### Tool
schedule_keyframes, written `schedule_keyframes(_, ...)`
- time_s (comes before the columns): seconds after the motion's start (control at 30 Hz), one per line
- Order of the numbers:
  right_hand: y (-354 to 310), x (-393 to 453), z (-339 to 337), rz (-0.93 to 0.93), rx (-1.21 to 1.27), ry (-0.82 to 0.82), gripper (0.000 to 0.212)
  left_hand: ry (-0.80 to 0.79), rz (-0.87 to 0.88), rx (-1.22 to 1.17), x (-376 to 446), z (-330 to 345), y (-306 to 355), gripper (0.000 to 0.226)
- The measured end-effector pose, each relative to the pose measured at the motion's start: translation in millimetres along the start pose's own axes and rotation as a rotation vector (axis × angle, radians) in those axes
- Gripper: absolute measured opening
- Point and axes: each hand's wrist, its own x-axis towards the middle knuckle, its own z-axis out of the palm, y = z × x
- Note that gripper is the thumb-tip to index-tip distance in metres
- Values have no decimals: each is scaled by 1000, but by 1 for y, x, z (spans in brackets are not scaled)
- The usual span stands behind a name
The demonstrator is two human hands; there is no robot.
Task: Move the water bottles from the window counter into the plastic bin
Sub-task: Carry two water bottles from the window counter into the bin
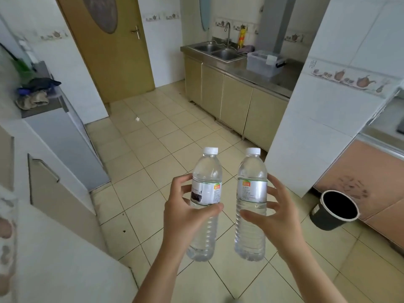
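Left hand (185, 213): fingers wrapped round left water bottle (205, 204), lower centre.
Right hand (275, 217): clasps right water bottle (251, 204).
Plastic bin (262, 63): upper right, on steel bench (284, 80).
Technique: carry both upright; lower them inside separately.

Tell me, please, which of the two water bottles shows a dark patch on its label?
The bottle in the left hand: its label shows a dark patch; the other bottle shows none.

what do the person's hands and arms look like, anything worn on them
Both arms are bare as far as the view shows: no sleeves or gloves. The left hand and right hand show no rings, and no watch or bracelet shows on either wrist. The nails look short and unpainted.
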Motion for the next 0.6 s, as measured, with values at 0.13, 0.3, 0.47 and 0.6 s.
schedule_keyframes(0.13,9,64,-5,2,14,4,95,-15,11,9,55,34,8,76)
schedule_keyframes(0.3,20,156,-13,-14,29,-13,95,8,9,16,132,83,17,77)
schedule_keyframes(0.47,21,261,-26,-7,19,-37,95,15,-12,20,219,140,36,78)
schedule_keyframes(0.6,21,332,-32,-6,-8,-41,95,9,-25,4,280,177,46,77)
